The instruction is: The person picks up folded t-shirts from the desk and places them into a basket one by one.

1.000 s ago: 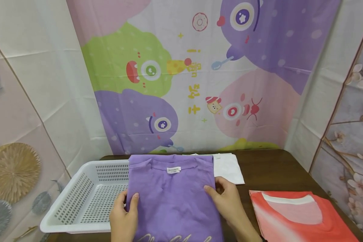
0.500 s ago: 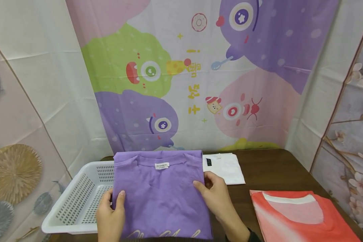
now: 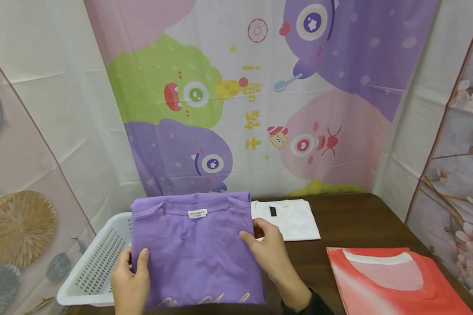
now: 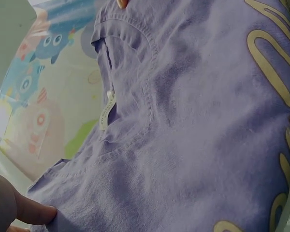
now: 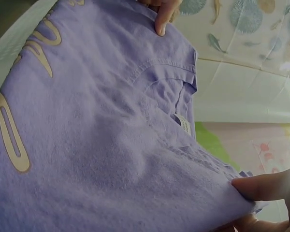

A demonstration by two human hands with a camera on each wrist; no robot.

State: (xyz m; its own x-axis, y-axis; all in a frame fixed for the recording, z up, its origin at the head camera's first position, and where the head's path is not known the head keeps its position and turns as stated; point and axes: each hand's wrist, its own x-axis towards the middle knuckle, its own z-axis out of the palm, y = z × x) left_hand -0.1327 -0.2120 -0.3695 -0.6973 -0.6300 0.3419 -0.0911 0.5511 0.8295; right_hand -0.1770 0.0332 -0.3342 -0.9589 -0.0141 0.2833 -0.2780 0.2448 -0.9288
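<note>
From my end the purple shirt (image 3: 197, 258) blocks the right side of the basket (image 3: 98, 256) and part of the white shirt (image 3: 293, 223). Red shirt's (image 3: 382, 295) cropped at the bottom, and I can't read the collar label's (image 3: 197, 213) small print.

On the brown desk (image 3: 351, 218)

A white plastic basket (image 3: 98, 258) stands at the left end. A folded white shirt (image 3: 293, 223) with a black label lies near the back edge, and a folded red shirt (image 3: 390, 282) lies front right.
</note>
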